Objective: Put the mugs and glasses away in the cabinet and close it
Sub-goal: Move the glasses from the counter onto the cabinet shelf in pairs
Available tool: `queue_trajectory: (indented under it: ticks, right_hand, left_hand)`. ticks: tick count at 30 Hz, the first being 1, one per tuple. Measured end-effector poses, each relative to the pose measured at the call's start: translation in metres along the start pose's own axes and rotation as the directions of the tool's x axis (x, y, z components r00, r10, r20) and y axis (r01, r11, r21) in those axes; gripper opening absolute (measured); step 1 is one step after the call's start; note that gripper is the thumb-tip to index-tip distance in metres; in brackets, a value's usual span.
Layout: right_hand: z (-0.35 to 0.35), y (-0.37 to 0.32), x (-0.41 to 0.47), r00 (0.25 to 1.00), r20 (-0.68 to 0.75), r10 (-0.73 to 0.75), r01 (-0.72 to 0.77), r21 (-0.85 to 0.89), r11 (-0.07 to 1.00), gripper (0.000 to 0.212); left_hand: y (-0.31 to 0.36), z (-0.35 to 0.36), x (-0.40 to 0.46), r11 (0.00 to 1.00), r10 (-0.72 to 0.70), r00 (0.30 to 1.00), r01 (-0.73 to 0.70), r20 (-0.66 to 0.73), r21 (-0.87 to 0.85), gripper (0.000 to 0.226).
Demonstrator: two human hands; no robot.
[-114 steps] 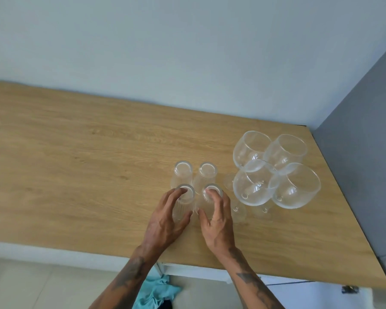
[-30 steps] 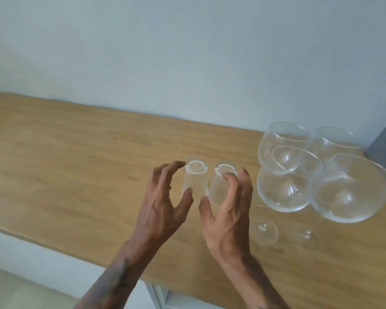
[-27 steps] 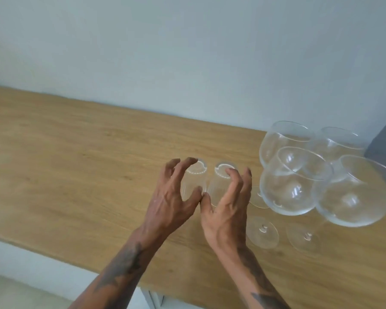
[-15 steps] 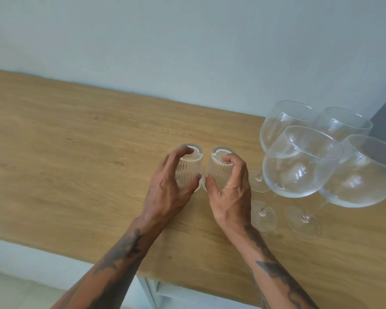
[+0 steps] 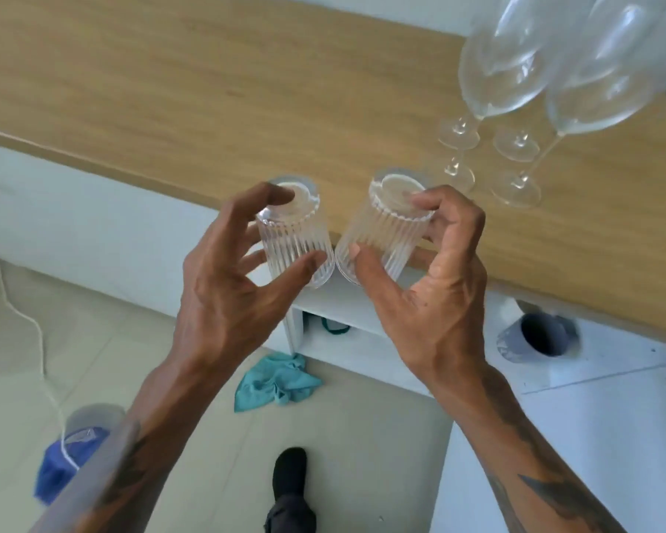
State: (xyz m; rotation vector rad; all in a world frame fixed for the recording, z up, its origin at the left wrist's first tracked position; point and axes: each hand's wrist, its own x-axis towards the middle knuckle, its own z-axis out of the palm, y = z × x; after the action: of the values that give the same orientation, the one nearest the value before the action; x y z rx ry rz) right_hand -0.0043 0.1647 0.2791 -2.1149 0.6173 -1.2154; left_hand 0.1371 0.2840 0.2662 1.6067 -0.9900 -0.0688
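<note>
Two ribbed tumblers were held upside down, one in each hand, clear of the counter's (image 5: pixel 208 82) front edge. Left hand (image 5: pixel 224 294) gripped the left tumbler (image 5: pixel 295 236), thumb on the lower wall, forefinger over the upturned base. Right hand (image 5: pixel 427 302) gripped the right tumbler (image 5: pixel 385 232), thumb on the wall, fingers curled round the base rim. Both tumblers tilted slightly, their lower rims touching or nearly so. Four stemmed glasses (image 5: pixel 516 71) stood on the counter to the right, feet close together, bowls overlapping in view and partly cut off by the frame. Below the counter, a white cabinet (image 5: pixel 362 340) stood with an open compartment behind the hands. On the floor lay a teal cloth (image 5: pixel 277 382); a blue object (image 5: pixel 66 455), blurred, lay at lower left. One dark shoe (image 5: pixel 291 471) showed at bottom centre.
</note>
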Motion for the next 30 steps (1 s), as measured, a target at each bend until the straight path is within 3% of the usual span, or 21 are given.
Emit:
queue_trajectory:
  ticks: [9, 20, 30]
  right_hand:
    - [0.003, 0.089, -0.104, 0.949, 0.15, 0.276, -0.259, -0.123, 0.958, 0.058]
    - [0.083, 0.264, -0.092, 0.949, 0.039, 0.314, -0.293, -0.268, 0.918, 0.052]
    - [0.112, 0.314, -0.075, 0.932, 0.028, 0.361, -0.338, -0.292, 0.895, 0.051]
  left_hand:
    - [-0.078, 0.066, -0.094, 0.983, -0.178, 0.98, 0.173, 0.086, 0.066, 0.054]
    - [-0.231, 0.18, -0.052, 0.976, -0.134, 0.968, 0.092, 0.214, 0.196, 0.051]
    - [-0.265, 0.224, -0.014, 0.961, -0.178, 0.959, 0.12, 0.222, 0.25, 0.056]
